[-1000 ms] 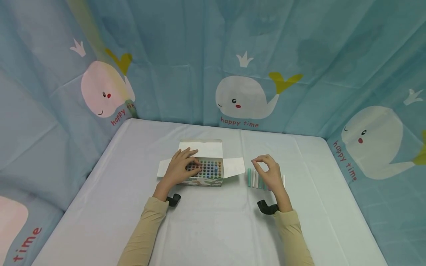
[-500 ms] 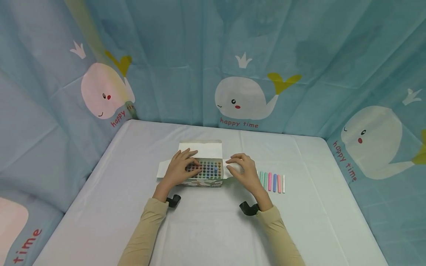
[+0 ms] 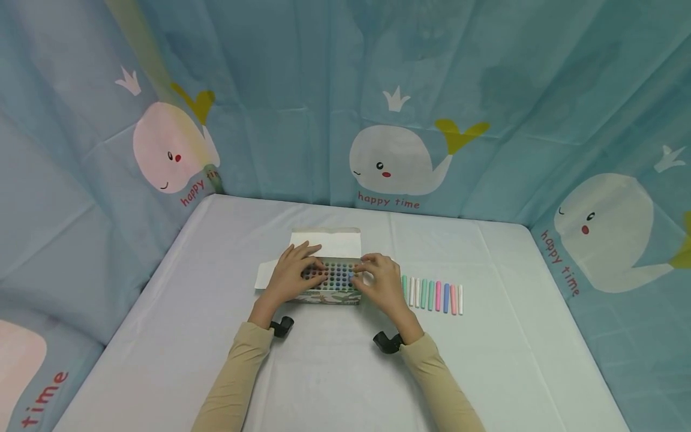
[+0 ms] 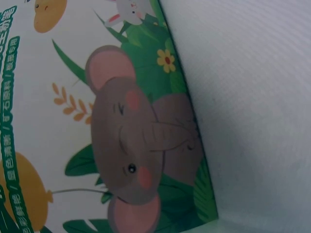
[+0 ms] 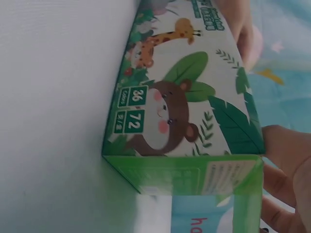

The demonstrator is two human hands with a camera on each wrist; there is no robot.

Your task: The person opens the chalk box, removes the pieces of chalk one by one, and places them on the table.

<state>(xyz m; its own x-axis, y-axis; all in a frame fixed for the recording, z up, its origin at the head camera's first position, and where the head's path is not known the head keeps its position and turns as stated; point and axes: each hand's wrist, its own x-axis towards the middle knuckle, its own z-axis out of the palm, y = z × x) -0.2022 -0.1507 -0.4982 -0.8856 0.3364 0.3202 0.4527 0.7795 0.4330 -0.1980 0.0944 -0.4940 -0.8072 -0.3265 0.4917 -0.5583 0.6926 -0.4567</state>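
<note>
An open chalk box [image 3: 335, 296] stands mid-table, printed with cartoon animals and filled with upright chalk sticks of many colours. My left hand [image 3: 288, 273] lies over its left end, thumb and index finger spread apart over the chalk tops, the other fingers stretched out. At the right end is my right hand [image 3: 380, 282], thumb and index fingertips parted right beside a blue chalk stick [image 3: 351, 278] that stands higher than the others. In the right wrist view, fingers [image 5: 284, 182] bend at the upper edge of the box's end; their tips are hidden. The left wrist view shows the printed front [image 4: 126, 131].
A row of several loose chalk sticks [image 3: 438, 295], green, white, pink and blue, lies to the right of the box. The lid flap [image 3: 326, 244] stands open behind, a side flap [image 3: 264, 274] sticks out left. A whale-print curtain [image 3: 291, 150] encloses the white table [image 3: 324, 372].
My right hand has moved left from above the loose chalk row to the box's right end, its pinched thumb and index finger parting on the way. The left hand has stayed put.
</note>
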